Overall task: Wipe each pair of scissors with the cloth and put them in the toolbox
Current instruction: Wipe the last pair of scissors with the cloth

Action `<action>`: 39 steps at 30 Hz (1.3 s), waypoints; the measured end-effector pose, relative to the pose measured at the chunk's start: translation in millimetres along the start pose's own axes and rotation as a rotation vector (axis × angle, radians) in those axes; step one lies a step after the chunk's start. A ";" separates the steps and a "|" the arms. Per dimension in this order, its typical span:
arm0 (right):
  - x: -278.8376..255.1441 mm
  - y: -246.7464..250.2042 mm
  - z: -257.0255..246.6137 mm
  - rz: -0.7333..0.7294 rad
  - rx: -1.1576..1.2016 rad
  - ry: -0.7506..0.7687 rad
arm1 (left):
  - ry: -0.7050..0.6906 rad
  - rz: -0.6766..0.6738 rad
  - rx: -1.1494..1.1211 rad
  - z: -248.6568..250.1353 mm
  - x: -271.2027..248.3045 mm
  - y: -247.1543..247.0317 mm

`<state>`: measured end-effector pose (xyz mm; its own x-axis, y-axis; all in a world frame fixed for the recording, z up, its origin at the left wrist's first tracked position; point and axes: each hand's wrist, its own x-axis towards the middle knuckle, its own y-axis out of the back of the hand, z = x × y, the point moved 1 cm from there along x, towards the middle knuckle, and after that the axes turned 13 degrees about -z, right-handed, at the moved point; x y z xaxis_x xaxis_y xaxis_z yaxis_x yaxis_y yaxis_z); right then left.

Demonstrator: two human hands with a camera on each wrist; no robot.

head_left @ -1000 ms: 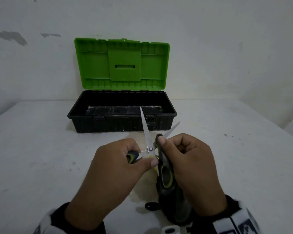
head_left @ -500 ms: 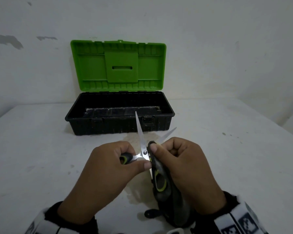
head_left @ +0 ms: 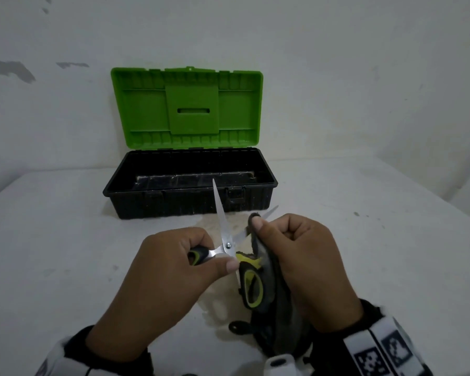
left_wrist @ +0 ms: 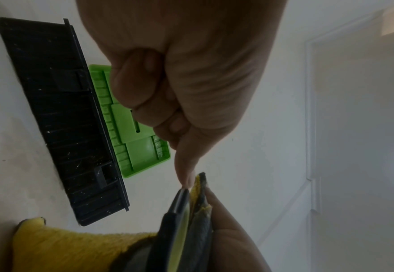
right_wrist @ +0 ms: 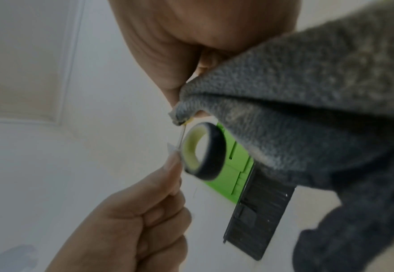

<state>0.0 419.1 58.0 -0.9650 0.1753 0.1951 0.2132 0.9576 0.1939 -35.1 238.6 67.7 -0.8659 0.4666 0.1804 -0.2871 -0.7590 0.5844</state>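
Note:
A pair of scissors [head_left: 223,229] with black and yellow-green handles is spread open above the table, one blade pointing up toward the toolbox. My left hand [head_left: 174,264] grips one handle, thumb near the pivot. My right hand [head_left: 296,253] pinches a grey and yellow cloth [head_left: 272,294] around the other blade, whose tip sticks out past the fingers. The free handle loop [right_wrist: 202,150] hangs beside the cloth [right_wrist: 307,101] in the right wrist view. The black toolbox [head_left: 190,202] stands behind with its green lid [head_left: 186,104] raised.
Another black scissor handle [head_left: 238,327] lies on the white table [head_left: 65,253] under my right wrist, mostly hidden by the cloth. A white wall rises just behind the toolbox. A yellow fold of cloth [left_wrist: 63,246] shows in the left wrist view.
My right hand has slid the cloth outward along the right-hand blade, away from the pivot. The left hand keeps its grip on the handle.

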 end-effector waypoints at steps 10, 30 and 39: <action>1.2 5.5 1.0 0.016 0.028 -0.029 | -0.021 0.004 0.031 0.1 -1.4 2.0; -5.0 9.6 4.9 0.011 0.087 0.000 | 0.008 -0.007 -0.028 0.9 -11.6 -3.4; 8.0 30.3 11.4 0.090 0.205 -0.012 | 0.085 -0.008 -0.094 -2.3 -14.5 -10.6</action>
<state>-3.1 452.2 54.5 -0.9456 0.2633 0.1909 0.2637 0.9643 -0.0235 -20.4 238.8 57.1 -0.8940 0.4356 0.1055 -0.3280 -0.7963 0.5082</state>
